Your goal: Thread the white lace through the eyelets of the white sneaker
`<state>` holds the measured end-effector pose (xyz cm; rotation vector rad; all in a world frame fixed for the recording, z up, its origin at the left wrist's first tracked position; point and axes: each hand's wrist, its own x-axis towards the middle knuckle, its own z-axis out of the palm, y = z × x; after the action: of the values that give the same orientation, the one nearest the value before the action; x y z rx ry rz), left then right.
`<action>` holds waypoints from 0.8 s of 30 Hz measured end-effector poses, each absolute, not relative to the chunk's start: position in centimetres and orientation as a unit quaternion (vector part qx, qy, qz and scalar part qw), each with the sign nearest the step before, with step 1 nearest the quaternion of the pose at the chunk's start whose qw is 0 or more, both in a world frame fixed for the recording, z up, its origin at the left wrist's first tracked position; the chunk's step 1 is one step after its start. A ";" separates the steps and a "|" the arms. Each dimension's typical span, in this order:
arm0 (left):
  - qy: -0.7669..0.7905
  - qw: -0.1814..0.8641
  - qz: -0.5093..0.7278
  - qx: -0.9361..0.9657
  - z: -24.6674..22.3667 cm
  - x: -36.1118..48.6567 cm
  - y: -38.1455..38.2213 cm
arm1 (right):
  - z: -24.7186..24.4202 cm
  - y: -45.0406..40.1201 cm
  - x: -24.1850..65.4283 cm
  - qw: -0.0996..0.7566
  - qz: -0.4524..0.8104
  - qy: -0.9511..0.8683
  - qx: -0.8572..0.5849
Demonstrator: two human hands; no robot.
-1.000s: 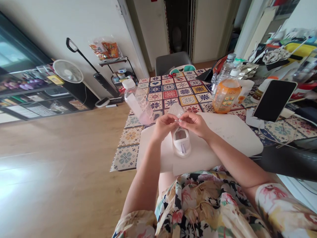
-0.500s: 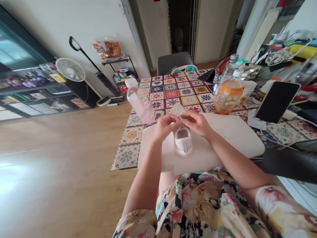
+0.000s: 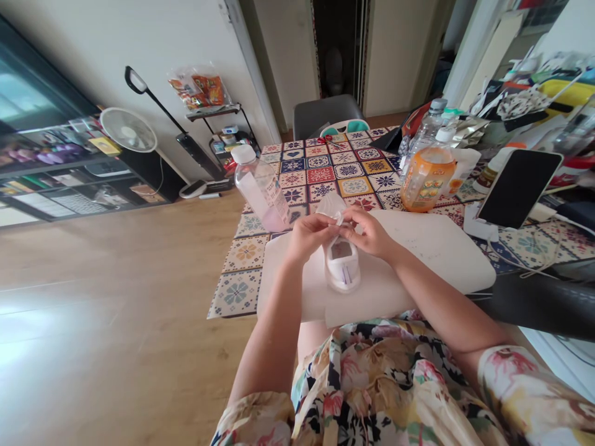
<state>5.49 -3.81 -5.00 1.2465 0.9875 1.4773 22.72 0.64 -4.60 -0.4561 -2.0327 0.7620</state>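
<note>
A small white shoe point(image 3: 344, 272) rests on a white sheet point(image 3: 427, 248) at the table's near edge, its heel toward me. Over its front part my left hand point(image 3: 312, 236) and my right hand point(image 3: 365, 232) meet, fingertips pinched on white laces point(image 3: 339, 218). Thin, translucent white material point(image 3: 331, 204) shows just beyond the fingers. The hands hide most of the shoe's front.
A clear bottle with pink liquid point(image 3: 263, 192) stands left of the hands. To the right are an orange container point(image 3: 427, 179), a propped phone point(image 3: 520, 189) with a cable, and clutter. Red scissors point(image 3: 325, 139) lie farther back on the patterned tablecloth point(image 3: 320, 175).
The right fingers have shifted slightly and bent differently around the laces. Both hands stay over the shoe. The whole view has moved a little.
</note>
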 end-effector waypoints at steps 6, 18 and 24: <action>0.421 0.403 0.590 0.559 -5.3 5.6 -4.0 | -4.5 0.8 22.5 0.439 0.378 -0.781 -0.233; 0.447 0.319 0.598 0.584 -5.6 5.6 -3.8 | -4.3 0.5 22.7 0.430 0.445 -0.738 -0.270; 0.447 0.349 0.599 0.566 -5.6 5.6 -3.5 | -4.1 0.7 22.6 0.410 0.441 -0.754 -0.262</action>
<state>5.60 -3.55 -5.57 1.4661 1.1575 1.5535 22.62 0.70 -4.12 -0.6609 -1.8998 1.1095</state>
